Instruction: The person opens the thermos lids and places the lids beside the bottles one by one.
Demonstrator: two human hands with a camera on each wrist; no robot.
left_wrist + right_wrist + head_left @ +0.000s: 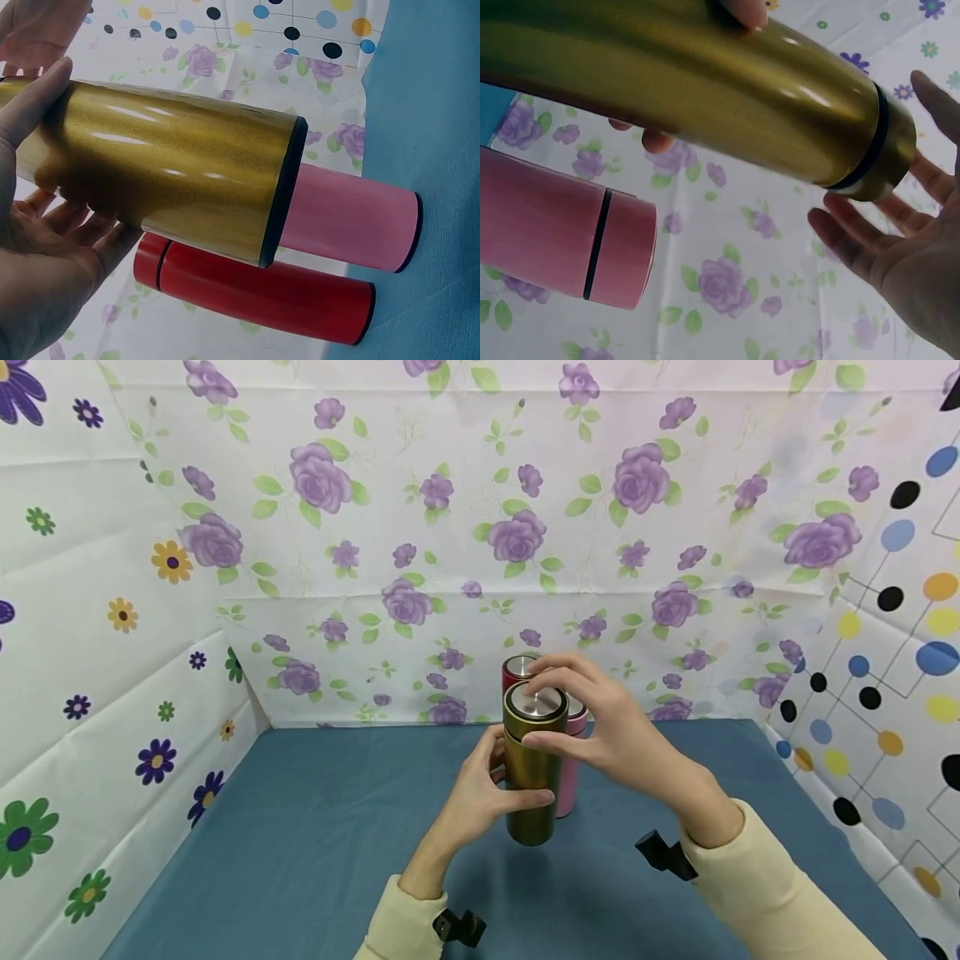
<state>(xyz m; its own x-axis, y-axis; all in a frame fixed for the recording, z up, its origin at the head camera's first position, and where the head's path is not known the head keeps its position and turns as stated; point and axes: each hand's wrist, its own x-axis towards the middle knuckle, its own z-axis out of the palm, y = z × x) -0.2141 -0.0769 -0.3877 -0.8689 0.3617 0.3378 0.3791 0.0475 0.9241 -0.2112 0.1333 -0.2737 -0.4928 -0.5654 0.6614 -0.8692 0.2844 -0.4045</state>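
A gold flask (534, 768) with a silver-topped lid is held upright above the table, in front of a pink flask (567, 777) and a red flask (514, 669). My left hand (480, 789) grips its body, thumb across the front. Around the lid, my right hand (607, 718) has its fingers spread; in the right wrist view that hand (907, 255) shows a gap beside the lid end of the gold flask (780, 97). The left wrist view shows the flask's dark base raised, with the pink flask (352, 217) and red flask (262, 292) beyond it.
A blue cloth (337, 827) covers the table. Behind it hangs a white sheet (450, 560) with purple flowers; patterned sheets also stand at the left and right sides. Both sleeves carry small black camera mounts at the wrists.
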